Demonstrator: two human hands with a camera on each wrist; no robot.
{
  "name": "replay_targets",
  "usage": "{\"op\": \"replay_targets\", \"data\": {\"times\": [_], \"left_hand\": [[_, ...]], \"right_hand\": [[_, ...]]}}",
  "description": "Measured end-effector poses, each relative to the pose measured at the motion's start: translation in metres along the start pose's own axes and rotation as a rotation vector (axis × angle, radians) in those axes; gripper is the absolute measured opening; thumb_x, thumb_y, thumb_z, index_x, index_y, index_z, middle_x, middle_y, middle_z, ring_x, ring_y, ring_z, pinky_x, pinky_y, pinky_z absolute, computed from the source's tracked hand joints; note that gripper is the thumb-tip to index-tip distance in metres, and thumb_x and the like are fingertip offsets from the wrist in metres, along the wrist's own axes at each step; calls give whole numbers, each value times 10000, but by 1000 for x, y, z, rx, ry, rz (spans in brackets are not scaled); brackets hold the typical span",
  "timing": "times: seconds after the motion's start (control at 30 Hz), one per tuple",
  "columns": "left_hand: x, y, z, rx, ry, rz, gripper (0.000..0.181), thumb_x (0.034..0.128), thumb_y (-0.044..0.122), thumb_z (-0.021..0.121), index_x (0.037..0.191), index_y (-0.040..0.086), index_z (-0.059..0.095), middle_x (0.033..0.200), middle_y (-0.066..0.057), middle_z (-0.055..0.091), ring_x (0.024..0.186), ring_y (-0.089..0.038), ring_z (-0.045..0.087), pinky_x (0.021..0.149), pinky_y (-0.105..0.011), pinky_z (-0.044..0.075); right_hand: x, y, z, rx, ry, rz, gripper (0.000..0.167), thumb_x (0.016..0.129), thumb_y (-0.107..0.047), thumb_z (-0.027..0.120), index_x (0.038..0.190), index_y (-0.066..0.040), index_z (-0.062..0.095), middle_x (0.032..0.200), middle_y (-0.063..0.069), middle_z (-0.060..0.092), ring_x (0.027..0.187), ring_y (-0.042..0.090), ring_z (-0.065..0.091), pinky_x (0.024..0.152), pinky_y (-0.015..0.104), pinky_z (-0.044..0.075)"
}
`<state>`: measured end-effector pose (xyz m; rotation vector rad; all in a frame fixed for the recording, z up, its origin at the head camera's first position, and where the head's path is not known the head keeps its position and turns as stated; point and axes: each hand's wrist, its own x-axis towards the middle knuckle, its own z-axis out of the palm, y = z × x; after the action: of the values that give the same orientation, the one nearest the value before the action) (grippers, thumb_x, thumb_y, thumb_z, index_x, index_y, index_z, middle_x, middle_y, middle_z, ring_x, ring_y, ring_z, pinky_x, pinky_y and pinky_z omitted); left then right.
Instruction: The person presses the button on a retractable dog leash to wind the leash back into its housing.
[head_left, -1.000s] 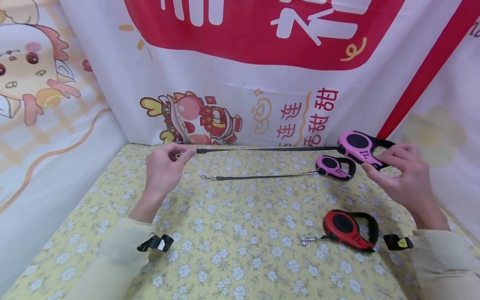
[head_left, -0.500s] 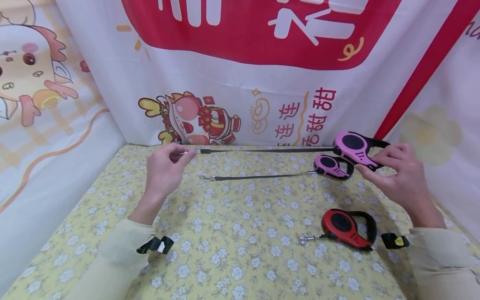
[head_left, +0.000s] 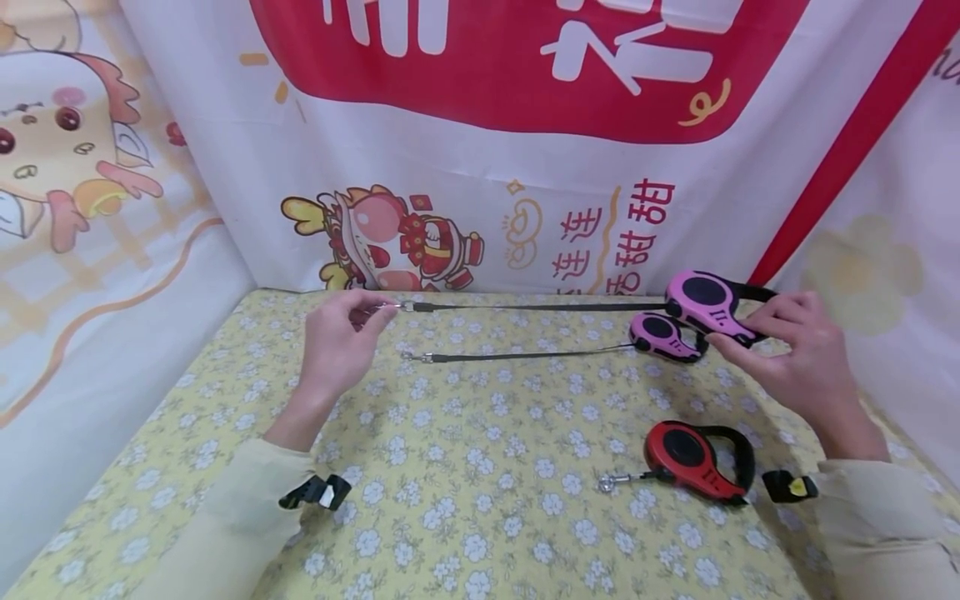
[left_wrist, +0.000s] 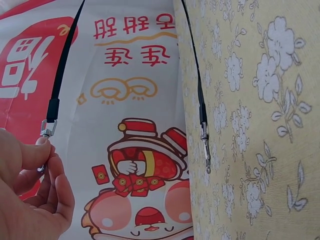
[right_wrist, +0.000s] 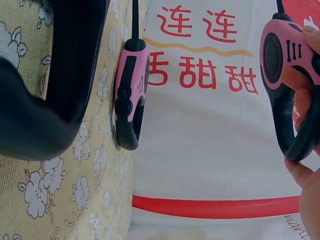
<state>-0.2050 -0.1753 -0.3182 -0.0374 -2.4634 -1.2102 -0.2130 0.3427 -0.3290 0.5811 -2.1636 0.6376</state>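
Note:
In the head view, my left hand pinches the metal clip of a pink retractable dog leash between thumb and fingers. My right hand grips that leash by its black looped handle, at the right. Its black strap runs nearly straight between the two hands, above the table. A second pink retractable leash lies just nearer, its strap pulled out to the left and ending in a clip. Closer to me lies a red retractable leash with its strap drawn in.
A yellow floral cloth covers the table. Right behind its far edge hangs a white curtain with red lettering and cartoon prints. More printed curtain closes off the right side, and another stands on the left.
The held pink leash has come slightly down and left, so its casing now overlaps the second one in view. My left hand has shifted a little right and down with the clip.

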Motion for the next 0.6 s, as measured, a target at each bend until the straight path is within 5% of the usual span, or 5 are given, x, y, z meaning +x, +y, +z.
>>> {"op": "replay_targets", "data": {"times": [0.2, 0.43, 0.6], "left_hand": [[0, 0, 3, -6, -18, 1, 222, 1042, 263, 700, 1176, 92, 746, 1063, -95, 727, 925, -231, 640, 816, -335, 534], [-2, 2, 4, -7, -17, 27, 212, 1038, 269, 709, 1138, 87, 750, 1033, -103, 727, 897, -229, 625, 808, -328, 514], [-2, 1, 5, 3, -14, 47, 197, 1037, 254, 709, 1126, 83, 754, 1022, -102, 734, 881, -217, 623, 787, -294, 508]], "right_hand": [[-1, -1, 0, 1, -17, -10, 879, 849, -813, 665, 823, 58, 783, 816, 168, 656, 1022, -34, 359, 841, 143, 281], [-2, -2, 2, -14, -32, -18, 457, 804, -383, 889, 820, 59, 773, 814, 158, 656, 1000, 40, 402, 855, 150, 293], [0, -1, 6, -14, -27, -51, 804, 874, -742, 706, 798, 55, 777, 789, 173, 667, 940, 148, 437, 849, 191, 293]]}}
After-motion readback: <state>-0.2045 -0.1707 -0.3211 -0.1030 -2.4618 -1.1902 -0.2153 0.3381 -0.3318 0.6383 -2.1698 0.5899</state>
